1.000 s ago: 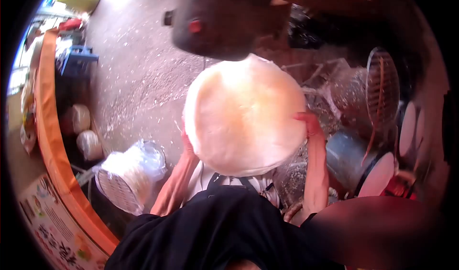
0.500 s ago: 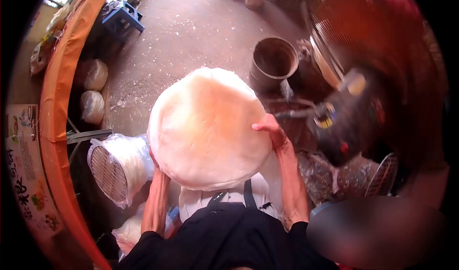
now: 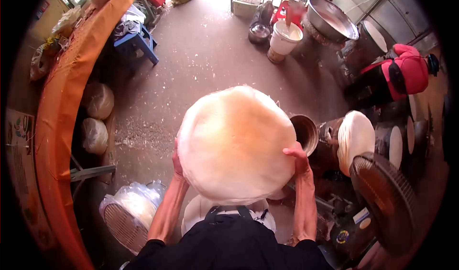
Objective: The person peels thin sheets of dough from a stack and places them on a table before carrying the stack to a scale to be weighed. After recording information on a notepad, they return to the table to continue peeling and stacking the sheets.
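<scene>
A thick stack of large, round, pale flat sheets (image 3: pixel 236 143) is held up in front of my body, its top tinged orange in the middle. My left hand (image 3: pixel 177 160) grips its left edge, with most of the fingers hidden by the stack. At the right edge, my right hand (image 3: pixel 298 157) has its thumb on top, and its other fingers are out of sight beneath. Both forearms reach forward from dark sleeves.
A metal pot (image 3: pixel 306 135) and another round pale stack (image 3: pixel 356 141) are to the right, near a large fan (image 3: pixel 385 200). A plastic-wrapped stack (image 3: pixel 136 208) stands lower left. Farther off are a blue stool (image 3: pixel 136 43), a white bucket (image 3: pixel 285 38) and a person in pink (image 3: pixel 411 71).
The view has turned and shifted, bringing the person in pink and more pale rounds into sight at the right. Both hands still hold the stack, which now appears farther right in view.
</scene>
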Motion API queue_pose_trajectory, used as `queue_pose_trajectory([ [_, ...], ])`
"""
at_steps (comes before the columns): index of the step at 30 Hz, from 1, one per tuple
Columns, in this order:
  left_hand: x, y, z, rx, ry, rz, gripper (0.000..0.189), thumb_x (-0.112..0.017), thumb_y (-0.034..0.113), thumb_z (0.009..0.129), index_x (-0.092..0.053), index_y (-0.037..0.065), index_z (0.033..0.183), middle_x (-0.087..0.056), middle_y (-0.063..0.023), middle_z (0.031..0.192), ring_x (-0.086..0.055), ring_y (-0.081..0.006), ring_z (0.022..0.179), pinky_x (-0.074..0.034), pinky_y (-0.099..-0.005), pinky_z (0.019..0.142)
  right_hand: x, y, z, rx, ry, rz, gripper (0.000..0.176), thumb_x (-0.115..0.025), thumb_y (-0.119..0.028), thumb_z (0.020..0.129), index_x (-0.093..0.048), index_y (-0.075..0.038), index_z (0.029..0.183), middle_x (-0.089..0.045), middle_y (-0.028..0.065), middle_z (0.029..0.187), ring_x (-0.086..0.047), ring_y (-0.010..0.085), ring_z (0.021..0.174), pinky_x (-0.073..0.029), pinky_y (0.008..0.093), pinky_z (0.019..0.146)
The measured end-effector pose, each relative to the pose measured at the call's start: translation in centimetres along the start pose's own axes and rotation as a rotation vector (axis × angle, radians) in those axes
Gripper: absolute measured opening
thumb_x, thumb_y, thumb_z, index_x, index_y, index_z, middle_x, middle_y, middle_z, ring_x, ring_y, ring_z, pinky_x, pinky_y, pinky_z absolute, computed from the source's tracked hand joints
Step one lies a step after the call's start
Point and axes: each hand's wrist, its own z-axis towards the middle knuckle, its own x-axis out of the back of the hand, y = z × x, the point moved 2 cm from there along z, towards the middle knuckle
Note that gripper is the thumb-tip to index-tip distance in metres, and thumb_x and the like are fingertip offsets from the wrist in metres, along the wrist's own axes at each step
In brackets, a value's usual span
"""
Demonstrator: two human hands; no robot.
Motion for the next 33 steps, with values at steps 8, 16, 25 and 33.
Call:
queue_pose_trajectory([
  [8, -6.4, 7.3, 19.9, -0.073, 0.005, 0.050, 0.067, -0.036, 0.054, 0.098, -0.042, 0.003, 0.140, -0.051, -0.0172, 0.137, -0.053, -0.0326, 0.121, -0.043, -0.0459, 0.104, 0.5, -11.9, 19.8, 0.069, -0.074, -0.064, 0.064, -0.064, -0.027, 0.071, -0.053, 0.007, 0.124, -0.064, 0.0142, 0.111, -0.062, 0.0210, 0.096, -0.051, 0.0316, 0.083],
  [16, -6.4, 17.2, 36.0, -0.213, 0.010, 0.186, 0.061, -0.036, 0.048, 0.098, -0.044, 0.002, 0.138, -0.054, -0.0170, 0.132, -0.055, -0.0320, 0.117, -0.046, -0.0439, 0.100, -0.8, -22.4, 40.7, -0.029, -0.213, -0.081, 0.063, -0.066, -0.025, 0.073, -0.052, 0.005, 0.126, -0.060, 0.0112, 0.114, -0.058, 0.0184, 0.099, -0.047, 0.0298, 0.084],
  [25, -14.9, 23.9, 59.3, -0.135, -0.026, 0.090, 0.062, -0.037, 0.048, 0.098, -0.042, 0.003, 0.140, -0.052, -0.0166, 0.135, -0.054, -0.0317, 0.120, -0.046, -0.0439, 0.102, 0.9, -31.2, 60.3, 0.037, -0.114, -0.029, 0.069, -0.067, -0.027, 0.070, -0.050, 0.005, 0.128, -0.059, 0.0119, 0.117, -0.057, 0.0194, 0.102, -0.046, 0.0307, 0.087],
  [33, -24.8, 27.2, 82.1, 0.162, -0.110, 0.043, 0.063, -0.039, 0.052, 0.098, -0.045, 0.005, 0.139, -0.054, -0.0154, 0.134, -0.056, -0.0295, 0.118, -0.047, -0.0438, 0.100, 4.6, -42.6, 71.5, 0.135, 0.189, 0.037, 0.067, -0.063, -0.023, 0.068, -0.051, 0.007, 0.126, -0.063, 0.0155, 0.112, -0.064, 0.0243, 0.096, -0.052, 0.0334, 0.084],
])
